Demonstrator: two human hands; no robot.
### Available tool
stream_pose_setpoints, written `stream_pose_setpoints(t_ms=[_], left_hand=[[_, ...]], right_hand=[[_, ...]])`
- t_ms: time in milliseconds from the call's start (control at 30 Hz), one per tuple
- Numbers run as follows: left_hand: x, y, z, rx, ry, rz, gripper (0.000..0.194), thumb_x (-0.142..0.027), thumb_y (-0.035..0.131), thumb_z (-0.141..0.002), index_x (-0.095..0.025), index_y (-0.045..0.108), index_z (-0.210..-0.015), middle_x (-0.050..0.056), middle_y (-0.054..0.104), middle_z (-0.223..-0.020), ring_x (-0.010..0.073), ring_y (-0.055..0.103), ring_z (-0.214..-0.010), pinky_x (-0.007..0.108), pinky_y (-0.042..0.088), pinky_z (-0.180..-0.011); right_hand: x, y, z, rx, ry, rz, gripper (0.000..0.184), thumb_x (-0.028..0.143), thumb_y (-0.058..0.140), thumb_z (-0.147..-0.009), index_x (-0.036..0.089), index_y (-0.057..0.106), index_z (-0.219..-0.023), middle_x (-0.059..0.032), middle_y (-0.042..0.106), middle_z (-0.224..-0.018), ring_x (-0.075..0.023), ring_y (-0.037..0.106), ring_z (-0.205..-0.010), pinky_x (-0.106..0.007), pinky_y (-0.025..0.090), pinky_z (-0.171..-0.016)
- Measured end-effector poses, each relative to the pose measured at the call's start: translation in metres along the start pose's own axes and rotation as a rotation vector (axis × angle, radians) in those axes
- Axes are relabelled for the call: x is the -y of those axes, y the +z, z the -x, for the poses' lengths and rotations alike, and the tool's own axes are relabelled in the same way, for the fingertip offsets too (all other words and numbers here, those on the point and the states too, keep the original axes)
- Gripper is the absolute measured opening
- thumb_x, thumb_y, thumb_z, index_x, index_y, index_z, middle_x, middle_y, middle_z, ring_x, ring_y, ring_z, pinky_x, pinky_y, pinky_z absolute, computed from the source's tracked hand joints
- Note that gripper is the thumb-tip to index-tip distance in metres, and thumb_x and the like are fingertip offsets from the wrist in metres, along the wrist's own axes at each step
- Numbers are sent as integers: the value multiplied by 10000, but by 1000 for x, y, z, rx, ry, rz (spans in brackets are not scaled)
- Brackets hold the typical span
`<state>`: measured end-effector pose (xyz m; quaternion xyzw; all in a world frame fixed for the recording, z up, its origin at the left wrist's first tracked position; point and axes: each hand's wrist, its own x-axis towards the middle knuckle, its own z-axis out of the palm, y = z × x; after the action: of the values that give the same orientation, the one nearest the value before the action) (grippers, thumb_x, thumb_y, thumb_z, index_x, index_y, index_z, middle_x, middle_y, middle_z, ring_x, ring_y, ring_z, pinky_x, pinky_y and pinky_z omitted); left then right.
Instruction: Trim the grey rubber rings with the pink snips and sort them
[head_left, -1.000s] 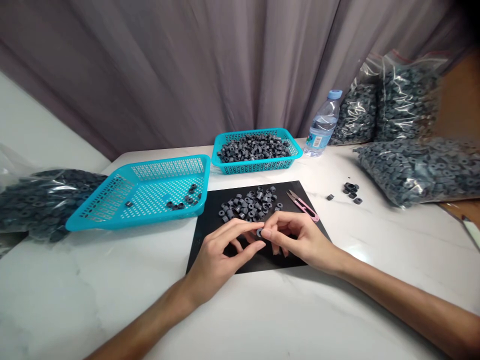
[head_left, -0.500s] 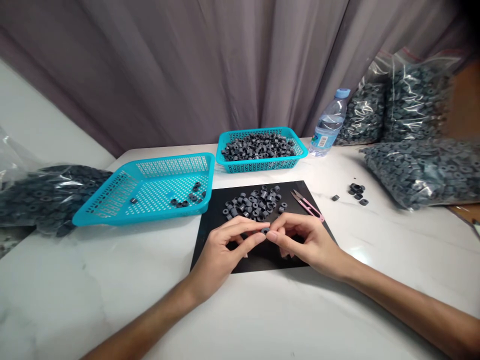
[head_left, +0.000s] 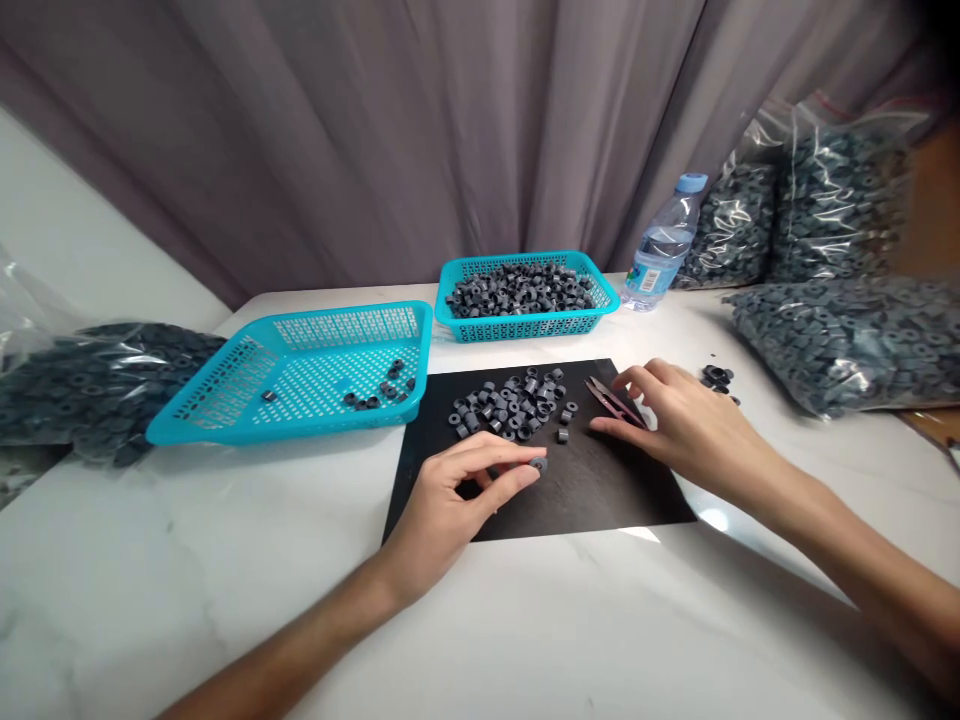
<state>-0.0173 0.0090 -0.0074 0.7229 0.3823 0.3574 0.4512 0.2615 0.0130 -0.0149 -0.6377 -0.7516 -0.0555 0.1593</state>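
Between the thumb and fingers of my left hand [head_left: 442, 510] is a small dark grey ring-shaped piece [head_left: 538, 465], held above the black mat [head_left: 577, 490]. My right hand [head_left: 682, 415] is over the mat's right edge, thumb and fingers apart on either side of a pair of pink-handled thread snips [head_left: 613, 402]. The snips still lie on the mat, their handles partly hidden by that hand. A heap of similar grey pieces [head_left: 510, 405] sits on the mat beyond my left hand.
A blue basket [head_left: 300, 435] with several pieces stands at the left; a fuller blue basket [head_left: 525, 330] is behind the mat. Near it is a water bottle [head_left: 664, 250]. Bags of pieces [head_left: 847, 340] lie at the right, another bag [head_left: 112, 380] at the left. Loose pieces [head_left: 718, 378] rest beyond my right hand.
My right hand has left the grey piece and moved right to the thread snips. My left hand stays in place, still pinching the piece.
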Motion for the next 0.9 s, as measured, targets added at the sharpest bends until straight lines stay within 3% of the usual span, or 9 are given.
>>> stream_pose_setpoints(t_ms=[100, 267, 400, 500, 633, 733, 900], left_hand=[[-1, 0, 0, -6, 15, -3, 174, -246, 723, -921, -303, 815, -1057, 17, 735, -994, 134, 638, -827, 223, 474, -576], [-2, 1, 0, -13, 45, -5, 182, -215, 728, -912, -296, 817, -1048, 14, 736, -986, 132, 644, -834, 224, 477, -593], [-1, 1, 1, -18, 47, -20, 183, -218, 726, -914, -300, 815, -1050, 9, 732, -983, 121, 633, -812, 214, 481, -603], [-1, 1, 2, -35, 40, -16, 172, -230, 720, -920, -307, 818, -1039, 5, 726, -976, 111, 621, -778, 206, 481, -604], [1, 0, 2, -66, 22, -13, 163, -241, 727, -914, -311, 822, -1026, 8, 725, -973, 115, 618, -775, 200, 477, -598], [1, -1, 1, -87, 7, -15, 147, -249, 728, -912, -298, 826, -1012, 16, 728, -965, 121, 607, -767, 198, 476, -594], [0, -1, -2, -100, -6, 17, 136, -243, 720, -915, -275, 818, -1003, 11, 711, -927, 97, 573, -691, 177, 468, -563]], right_hand=[[-8, 6, 1, 128, 20, 4, 375, 575, 584, -947, 201, 560, -952, -103, 677, -939, -245, 649, -757, -297, 354, -528], [-11, 6, 1, 214, 44, -138, 216, 385, 517, -966, 199, 571, -869, -78, 678, -826, -190, 612, -636, -298, 374, -561], [-12, 0, -2, 274, 106, -182, 237, 352, 453, -968, 220, 493, -775, -35, 621, -696, -171, 535, -574, -299, 337, -551], [-5, -10, -3, 306, 104, -370, 248, 382, 386, -1007, 236, 412, -809, -21, 599, -720, -167, 518, -591, -294, 370, -564], [16, -24, 2, 250, -11, -684, 237, 394, 324, -1067, 241, 423, -914, 5, 571, -785, -160, 535, -678, -287, 435, -647], [32, -25, 9, 264, -124, -855, 259, 389, 276, -1098, 240, 467, -1006, 36, 513, -728, -140, 505, -633, -267, 428, -627], [38, -12, 12, 160, -322, -802, 275, 345, 388, -1093, 230, 565, -1270, -25, 612, -941, -140, 578, -798, -263, 462, -727]])
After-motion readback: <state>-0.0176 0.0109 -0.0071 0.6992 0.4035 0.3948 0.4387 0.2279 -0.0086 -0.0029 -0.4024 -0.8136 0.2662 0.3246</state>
